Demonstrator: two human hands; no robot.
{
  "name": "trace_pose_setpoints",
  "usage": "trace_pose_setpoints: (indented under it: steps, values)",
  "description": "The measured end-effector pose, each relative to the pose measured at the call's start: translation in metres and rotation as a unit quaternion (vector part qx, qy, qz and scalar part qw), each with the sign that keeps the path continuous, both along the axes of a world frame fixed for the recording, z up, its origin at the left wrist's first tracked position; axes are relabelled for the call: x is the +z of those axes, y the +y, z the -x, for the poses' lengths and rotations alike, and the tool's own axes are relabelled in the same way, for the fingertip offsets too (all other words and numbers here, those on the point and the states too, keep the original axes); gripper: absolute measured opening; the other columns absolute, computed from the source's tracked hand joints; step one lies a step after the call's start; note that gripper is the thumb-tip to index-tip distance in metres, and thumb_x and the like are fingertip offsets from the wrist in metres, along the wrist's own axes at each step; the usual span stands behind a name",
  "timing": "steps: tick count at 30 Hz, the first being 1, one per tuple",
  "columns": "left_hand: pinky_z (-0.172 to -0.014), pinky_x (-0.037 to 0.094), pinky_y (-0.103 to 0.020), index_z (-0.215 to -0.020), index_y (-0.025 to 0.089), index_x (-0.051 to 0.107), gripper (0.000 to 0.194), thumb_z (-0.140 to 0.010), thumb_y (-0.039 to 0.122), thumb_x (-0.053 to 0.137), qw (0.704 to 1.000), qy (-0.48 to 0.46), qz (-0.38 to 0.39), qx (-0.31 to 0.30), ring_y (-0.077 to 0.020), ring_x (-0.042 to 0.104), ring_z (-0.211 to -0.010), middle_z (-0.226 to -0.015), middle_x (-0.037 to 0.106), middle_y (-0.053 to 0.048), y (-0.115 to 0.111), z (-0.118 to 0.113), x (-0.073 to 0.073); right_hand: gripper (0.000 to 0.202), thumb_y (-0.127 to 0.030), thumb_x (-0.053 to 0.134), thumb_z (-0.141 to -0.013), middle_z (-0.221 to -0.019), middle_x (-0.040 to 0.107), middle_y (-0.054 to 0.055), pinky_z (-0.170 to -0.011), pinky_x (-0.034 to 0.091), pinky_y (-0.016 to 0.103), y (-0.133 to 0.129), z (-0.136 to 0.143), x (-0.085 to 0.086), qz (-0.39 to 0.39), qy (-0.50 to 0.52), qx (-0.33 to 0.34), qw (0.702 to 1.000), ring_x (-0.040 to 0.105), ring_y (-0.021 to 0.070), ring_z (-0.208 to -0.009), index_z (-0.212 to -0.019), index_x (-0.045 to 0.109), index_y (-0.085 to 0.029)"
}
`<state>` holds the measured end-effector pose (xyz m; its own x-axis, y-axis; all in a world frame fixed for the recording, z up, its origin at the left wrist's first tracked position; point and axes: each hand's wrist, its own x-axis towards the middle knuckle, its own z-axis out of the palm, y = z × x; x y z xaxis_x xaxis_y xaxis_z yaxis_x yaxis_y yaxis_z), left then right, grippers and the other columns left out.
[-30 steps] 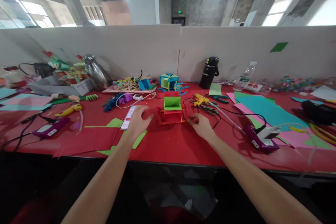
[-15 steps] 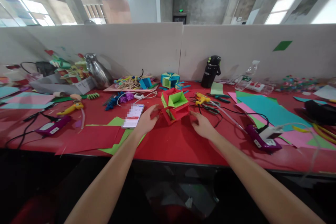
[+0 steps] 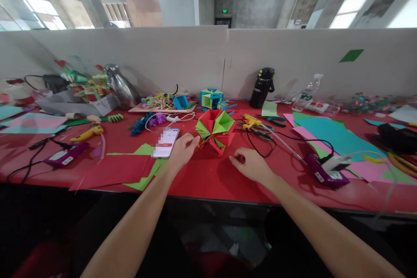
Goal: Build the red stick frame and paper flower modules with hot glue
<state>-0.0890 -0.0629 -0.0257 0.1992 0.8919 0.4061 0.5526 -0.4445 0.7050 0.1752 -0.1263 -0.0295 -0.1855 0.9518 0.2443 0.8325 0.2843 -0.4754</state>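
Red-and-lime folded-paper model (image 3: 215,127) now shows its fanned pleats, prob. mid-turn, btwn our hands above flat red tabletop (image 3: 202,184). Our L hand (image 3: 185,150): fingers bent at its edge, can't tell if gripping. Our R hand (image 3: 251,163) is now off it, fingers loosely curled, nothing held.

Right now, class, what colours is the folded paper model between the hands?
The paper model is red and light green: head view.

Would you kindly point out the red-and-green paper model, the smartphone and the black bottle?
Red-and-green paper model (image 3: 216,128): head view, near the middle of its folded panels.
Smartphone (image 3: 167,143): head view, on its lit screen.
Black bottle (image 3: 260,88): head view, on its body below the lid.
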Motion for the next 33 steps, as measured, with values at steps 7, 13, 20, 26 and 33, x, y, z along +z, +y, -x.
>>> trace_pose_setpoints:
  steps: [7, 13, 20, 26, 33]
  values:
    - [-0.102, 0.048, -0.042, -0.126, 0.017, 0.061, 0.042, -0.085, 0.027, 0.060, 0.999, 0.009, 0.011, -0.050, -0.0259, 0.062, -0.117, -0.128, 0.065, -0.013, -0.005, -0.004, -0.008, 0.019, -0.034, 0.055, -0.092, -0.087, 0.072, 0.002, -0.065, 0.043, 0.027, -0.002, 0.011, -0.004, -0.001, 0.089, 0.059, 0.994, 0.060, 0.0164, -0.069, -0.100, 0.068, -0.023]
    - [-0.097, 0.051, -0.038, -0.111, 0.019, 0.070, 0.029, -0.089, 0.035, 0.061, 0.997, 0.015, 0.040, -0.066, -0.0243, 0.067, -0.106, -0.113, 0.073, -0.008, -0.019, -0.020, 0.001, 0.026, -0.041, 0.055, -0.093, -0.081, 0.074, 0.004, -0.064, 0.044, 0.029, -0.008, 0.024, -0.005, -0.022, 0.140, 0.043, 0.989, 0.062, 0.0176, -0.066, -0.092, 0.072, -0.021]
    - [-0.085, 0.054, -0.032, -0.106, 0.021, 0.072, 0.024, -0.086, 0.034, 0.067, 0.995, 0.016, 0.036, -0.093, -0.0202, 0.069, -0.094, -0.105, 0.074, -0.005, -0.033, -0.036, 0.005, 0.037, -0.052, 0.060, -0.087, -0.064, 0.067, 0.003, -0.053, 0.038, 0.026, -0.009, 0.033, -0.001, 0.104, 0.338, 0.035, 0.935, 0.055, 0.0141, -0.054, -0.080, 0.072, -0.017]
    - [-0.080, 0.054, -0.028, -0.103, 0.022, 0.071, 0.020, -0.088, 0.033, 0.066, 0.996, 0.012, 0.014, -0.090, -0.0178, 0.069, -0.090, -0.100, 0.075, -0.002, -0.037, -0.043, 0.003, 0.033, -0.048, 0.069, -0.080, -0.059, 0.057, -0.002, -0.043, 0.022, 0.023, -0.006, 0.039, -0.001, 0.206, 0.541, 0.025, 0.815, 0.035, 0.0054, -0.043, -0.078, 0.067, -0.015]
    - [-0.079, 0.054, -0.029, -0.103, 0.023, 0.072, 0.020, -0.087, 0.034, 0.067, 0.998, 0.024, -0.004, -0.057, -0.0179, 0.069, -0.088, -0.100, 0.075, -0.002, -0.035, -0.043, -0.001, 0.028, -0.044, 0.070, -0.077, -0.055, 0.048, -0.007, -0.042, 0.023, 0.021, 0.000, 0.030, 0.002, 0.192, 0.568, -0.026, 0.800, 0.038, 0.0059, -0.044, -0.073, 0.057, -0.019]
